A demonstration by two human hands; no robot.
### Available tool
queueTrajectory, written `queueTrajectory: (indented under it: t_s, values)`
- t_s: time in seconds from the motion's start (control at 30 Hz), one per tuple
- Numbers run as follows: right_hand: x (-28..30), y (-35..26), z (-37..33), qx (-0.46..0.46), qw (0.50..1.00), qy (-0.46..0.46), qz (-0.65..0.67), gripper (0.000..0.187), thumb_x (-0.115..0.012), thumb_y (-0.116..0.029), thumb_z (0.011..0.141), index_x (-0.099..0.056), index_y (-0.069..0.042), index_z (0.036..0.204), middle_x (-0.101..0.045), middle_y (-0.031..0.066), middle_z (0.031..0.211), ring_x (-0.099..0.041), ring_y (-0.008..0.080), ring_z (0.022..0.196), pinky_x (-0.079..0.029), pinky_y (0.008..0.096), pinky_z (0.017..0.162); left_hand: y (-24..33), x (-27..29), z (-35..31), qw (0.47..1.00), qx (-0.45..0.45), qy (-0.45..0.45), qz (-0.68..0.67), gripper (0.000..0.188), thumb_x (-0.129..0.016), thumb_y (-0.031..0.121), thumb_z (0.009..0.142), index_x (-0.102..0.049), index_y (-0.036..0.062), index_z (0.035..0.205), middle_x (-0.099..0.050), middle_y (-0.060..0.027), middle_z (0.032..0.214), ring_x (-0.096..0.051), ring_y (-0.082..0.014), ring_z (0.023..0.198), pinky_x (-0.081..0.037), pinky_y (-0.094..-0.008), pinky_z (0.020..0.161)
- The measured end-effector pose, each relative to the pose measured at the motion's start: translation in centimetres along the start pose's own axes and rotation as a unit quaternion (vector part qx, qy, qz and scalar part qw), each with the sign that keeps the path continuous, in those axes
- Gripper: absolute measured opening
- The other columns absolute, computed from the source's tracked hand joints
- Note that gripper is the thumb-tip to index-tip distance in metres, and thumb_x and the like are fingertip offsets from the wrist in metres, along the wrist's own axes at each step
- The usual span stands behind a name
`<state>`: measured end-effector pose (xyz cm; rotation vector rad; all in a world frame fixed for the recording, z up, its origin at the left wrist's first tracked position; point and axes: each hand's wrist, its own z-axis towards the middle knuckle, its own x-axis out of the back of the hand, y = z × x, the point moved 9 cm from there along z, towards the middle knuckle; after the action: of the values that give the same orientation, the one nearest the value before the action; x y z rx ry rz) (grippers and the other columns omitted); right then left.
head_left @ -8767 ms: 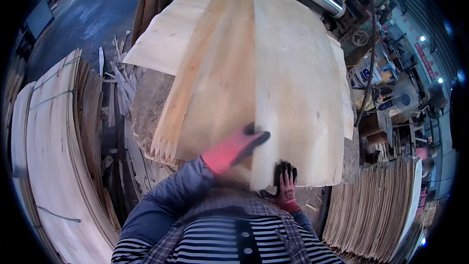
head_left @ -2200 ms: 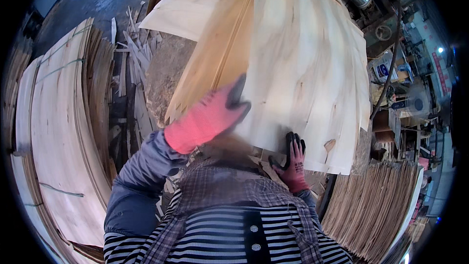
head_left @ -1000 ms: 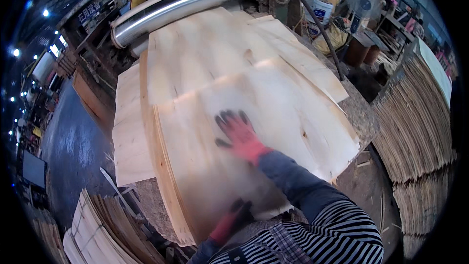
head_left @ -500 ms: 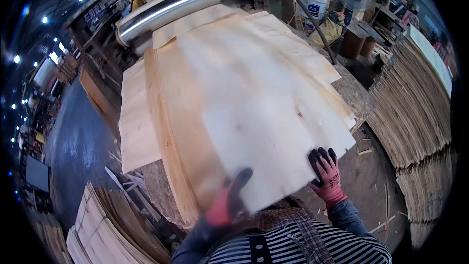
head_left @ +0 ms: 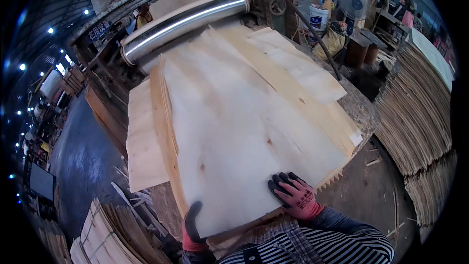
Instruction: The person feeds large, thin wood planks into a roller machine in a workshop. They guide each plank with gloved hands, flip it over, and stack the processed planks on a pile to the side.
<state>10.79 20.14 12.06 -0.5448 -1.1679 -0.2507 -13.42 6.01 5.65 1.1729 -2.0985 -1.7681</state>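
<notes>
**Veneer sheet: position relative to the hands**

Where the steel roller (head_left: pixel 183 19) crosses the far end of the worktop (head_left: pixel 361 112), a stack of thin wood veneer (head_left: pixel 293 68) lies fanned out, and the top sheet (head_left: pixel 244 137) covers most of it. The top sheet is the largest thing in view. Its long axis runs from the roller toward the person, slightly skewed, so its near edge sits at the worktop's near edge, directly in front of the torso. The sheet therefore extends away from both hands, not to either side.

The right hand (head_left: pixel 295 195), in a red and black glove, lies flat on the sheet's near right corner, fingers spread and palm down. The left hand (head_left: pixel 193 227), gloved alike, grips the near left corner: the thumb shows on top, the other fingers are hidden beneath the edge. Both hands sit at the same near edge, well apart.

Bundled veneer stacks (head_left: pixel 420 112) stand beyond the worktop's right edge; more bundles (head_left: pixel 105 234) lie off its near left corner.
</notes>
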Motion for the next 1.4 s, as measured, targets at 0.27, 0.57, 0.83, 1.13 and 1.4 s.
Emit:
queueTrajectory:
  t_s: [0.27,0.57,0.83,1.13,1.4]
  values:
    - [-2.5,2.2,9.7,0.003,0.999,-0.039,-0.010,0.051,-0.059,-0.027,0.071,-0.046,-0.020,0.120,-0.044,0.0074,0.123,-0.045,0.0306,0.109,-0.037,0.0445,0.091,4.7,-3.1,3.9,0.778,-0.268,-0.086,0.563,0.036,-0.051,0.022,0.085,-0.044,0.0072,0.117,-0.055,-0.0129,0.109,-0.057,-0.0272,0.086,-0.047,-0.0320,0.067]
    - [-8.1,6.6,21.3,0.053,0.991,0.120,-0.016,0.053,-0.063,-0.024,0.068,-0.048,-0.019,0.119,-0.045,0.0071,0.122,-0.044,0.0302,0.111,-0.035,0.0454,0.094,0.1,3.5,2.3,0.970,-0.115,0.156,0.144,0.021,-0.055,0.015,0.075,-0.055,0.0024,0.093,-0.058,-0.0114,0.085,-0.057,-0.0250,0.069,-0.046,-0.0320,0.060]
    - [-10.9,9.3,28.7,-0.010,0.984,0.162,-0.073,0.044,-0.047,-0.026,0.081,-0.045,-0.008,0.121,-0.044,0.0111,0.124,-0.035,0.0281,0.120,-0.021,0.0472,0.102,2.5,-2.0,-2.0,0.651,-0.336,0.159,0.662,0.049,-0.063,0.013,0.066,-0.048,0.0006,0.111,-0.052,-0.0177,0.103,-0.051,-0.0350,0.096,-0.042,-0.0418,0.080]
    - [-10.0,5.9,12.1,-0.022,1.000,0.014,0.001,0.055,-0.051,-0.033,0.080,-0.040,-0.004,0.125,-0.042,0.0163,0.125,-0.034,0.0308,0.120,-0.018,0.0466,0.103,-7.9,7.9,-1.2,0.685,-0.161,0.120,0.701,0.079,-0.062,0.037,0.074,-0.024,-0.0027,0.131,-0.026,-0.0282,0.132,-0.030,-0.0437,0.118,-0.027,-0.0470,0.098]
    - [-8.2,6.4,0.8,-0.086,0.996,-0.025,0.004,0.054,-0.056,-0.026,0.077,-0.043,-0.001,0.122,-0.042,0.0196,0.125,-0.035,0.0325,0.119,-0.021,0.0441,0.102,-6.6,6.5,-1.6,0.665,-0.173,0.079,0.722,0.076,-0.064,0.036,0.070,-0.031,0.0022,0.129,-0.019,-0.0258,0.136,-0.023,-0.0419,0.123,-0.015,-0.0501,0.102]
